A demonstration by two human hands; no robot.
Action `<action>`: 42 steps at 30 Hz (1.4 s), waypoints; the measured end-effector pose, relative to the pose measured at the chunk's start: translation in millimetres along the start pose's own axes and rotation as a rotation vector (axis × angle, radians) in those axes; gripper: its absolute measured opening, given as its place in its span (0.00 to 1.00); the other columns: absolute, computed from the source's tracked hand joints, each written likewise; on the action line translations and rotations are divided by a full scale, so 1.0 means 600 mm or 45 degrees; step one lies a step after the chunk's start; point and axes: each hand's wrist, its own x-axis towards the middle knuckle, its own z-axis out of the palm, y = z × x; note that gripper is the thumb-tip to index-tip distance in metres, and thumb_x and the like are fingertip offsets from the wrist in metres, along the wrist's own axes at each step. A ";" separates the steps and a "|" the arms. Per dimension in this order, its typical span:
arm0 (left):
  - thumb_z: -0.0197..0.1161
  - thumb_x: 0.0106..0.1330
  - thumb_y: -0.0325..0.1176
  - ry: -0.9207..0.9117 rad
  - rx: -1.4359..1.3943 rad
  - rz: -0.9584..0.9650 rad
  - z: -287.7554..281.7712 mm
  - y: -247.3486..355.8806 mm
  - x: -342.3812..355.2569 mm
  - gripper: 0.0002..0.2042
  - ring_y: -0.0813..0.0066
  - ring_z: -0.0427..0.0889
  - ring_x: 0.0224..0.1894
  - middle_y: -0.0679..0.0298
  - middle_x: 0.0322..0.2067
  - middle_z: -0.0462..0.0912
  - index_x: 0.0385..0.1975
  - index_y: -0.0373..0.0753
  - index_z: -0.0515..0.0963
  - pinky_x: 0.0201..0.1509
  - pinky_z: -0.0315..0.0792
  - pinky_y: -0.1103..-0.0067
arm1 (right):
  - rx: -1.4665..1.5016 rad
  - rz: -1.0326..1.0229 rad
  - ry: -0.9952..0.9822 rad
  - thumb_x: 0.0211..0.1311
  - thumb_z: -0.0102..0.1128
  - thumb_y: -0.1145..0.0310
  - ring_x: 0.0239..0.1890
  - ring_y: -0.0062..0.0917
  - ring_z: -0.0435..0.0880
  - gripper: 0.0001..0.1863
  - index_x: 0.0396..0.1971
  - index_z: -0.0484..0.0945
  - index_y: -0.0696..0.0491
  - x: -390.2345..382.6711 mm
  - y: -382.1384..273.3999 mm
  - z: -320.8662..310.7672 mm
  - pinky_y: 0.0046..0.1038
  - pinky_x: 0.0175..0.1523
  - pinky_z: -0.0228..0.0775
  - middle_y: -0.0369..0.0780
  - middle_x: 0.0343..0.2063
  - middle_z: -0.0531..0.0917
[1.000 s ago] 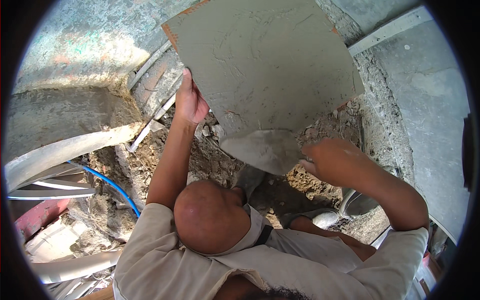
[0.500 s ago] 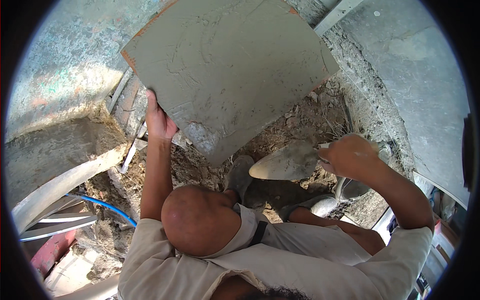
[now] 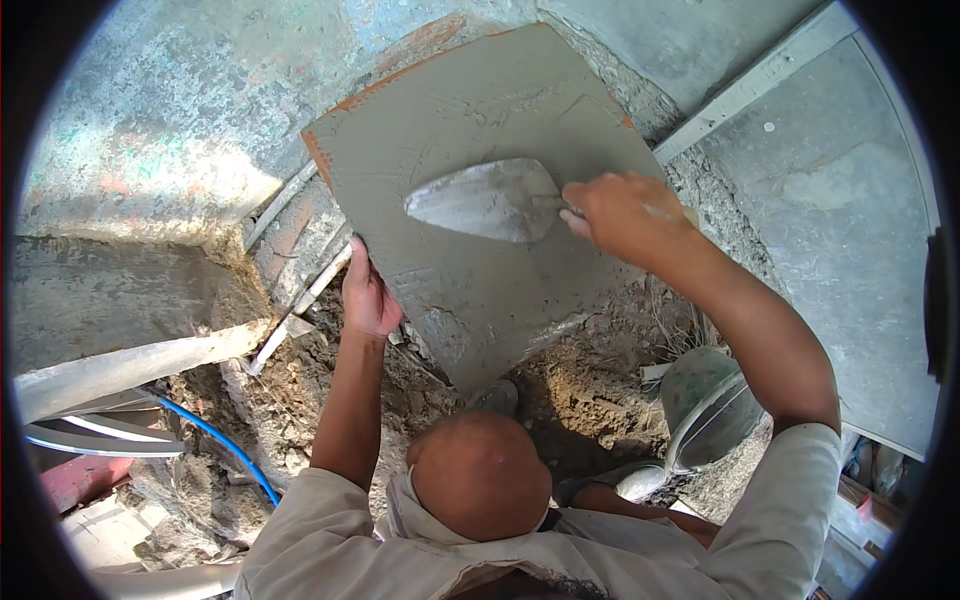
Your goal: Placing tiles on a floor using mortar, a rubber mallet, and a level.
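A square slab (image 3: 470, 110), probably a tile, is coated in smooth grey mortar, with orange showing along its edges. My left hand (image 3: 370, 297) grips its left edge, thumb along the side and the other fingers hidden beneath. The slab is tilted, its near corner close to my bent knee (image 3: 482, 475). My right hand (image 3: 630, 220) is closed around the handle of a pointed trowel (image 3: 490, 200). The trowel's grey-smeared blade lies over the middle of the mortar, its tip toward the left. Whether the blade presses on the mortar I cannot tell.
Broken soil and rubble (image 3: 580, 390) cover the ground. A mortar-stained bucket (image 3: 705, 405) stands tipped at my right. On the left are a blue hose (image 3: 215, 430) and a white pipe (image 3: 310, 295). A worn painted wall (image 3: 180, 130) rises behind; a grey panel (image 3: 830, 220) stands right.
My right hand has brought the trowel up from beside the bucket onto the mortar-coated slab. The view has shifted, and the slab and my left hand appear lower and farther right.
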 end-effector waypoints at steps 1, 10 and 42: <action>0.44 0.73 0.55 0.008 0.009 0.037 0.004 -0.001 0.000 0.32 0.59 0.70 0.62 0.56 0.62 0.69 0.66 0.34 0.58 0.66 0.66 0.63 | 0.009 -0.012 0.081 0.67 0.53 0.58 0.38 0.44 0.84 0.14 0.36 0.77 0.53 0.035 0.008 -0.004 0.43 0.46 0.75 0.46 0.31 0.84; 0.42 0.75 0.53 0.107 0.098 0.082 -0.006 -0.003 0.005 0.31 0.58 0.68 0.63 0.51 0.63 0.66 0.66 0.32 0.57 0.67 0.63 0.63 | -0.019 0.518 0.009 0.69 0.49 0.55 0.47 0.50 0.81 0.22 0.48 0.78 0.59 0.161 0.156 -0.025 0.43 0.55 0.71 0.55 0.40 0.83; 0.43 0.76 0.49 -0.006 -0.094 0.054 -0.001 0.001 0.001 0.26 0.61 0.77 0.55 0.51 0.55 0.75 0.60 0.29 0.64 0.59 0.72 0.64 | 0.156 -0.056 -0.204 0.67 0.51 0.55 0.45 0.47 0.81 0.22 0.47 0.78 0.59 0.296 -0.151 -0.090 0.44 0.50 0.72 0.54 0.40 0.82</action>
